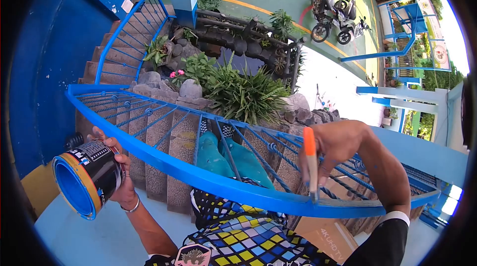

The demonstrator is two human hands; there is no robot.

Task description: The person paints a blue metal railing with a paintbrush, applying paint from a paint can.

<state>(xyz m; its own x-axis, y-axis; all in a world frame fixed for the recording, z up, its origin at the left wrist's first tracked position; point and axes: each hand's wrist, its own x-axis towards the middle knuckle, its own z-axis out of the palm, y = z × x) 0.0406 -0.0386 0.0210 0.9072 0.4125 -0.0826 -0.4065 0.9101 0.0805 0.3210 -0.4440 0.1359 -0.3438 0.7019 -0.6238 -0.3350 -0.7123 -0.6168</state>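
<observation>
My left hand [122, 170] is closed around a paint can [95, 165] with a black label, tilted so that its blue-coated inside faces the camera. In my right hand [343, 143] is a paintbrush [310, 159] with an orange-tipped handle, held bristles down. The bristle end meets the blue handrail [198, 170] at its right-hand stretch. That part of the rail looks duller toward its right end. Twisted metal balusters [266, 162] run from the rail, behind my right hand.
Stone steps [180, 154] lie beneath the railing, with my legs over them. A cardboard box [325, 236] is at the lower right. Beyond are a planted rock pond [238, 60], parked motorcycles [330, 15] and a blue wall [42, 77] at left.
</observation>
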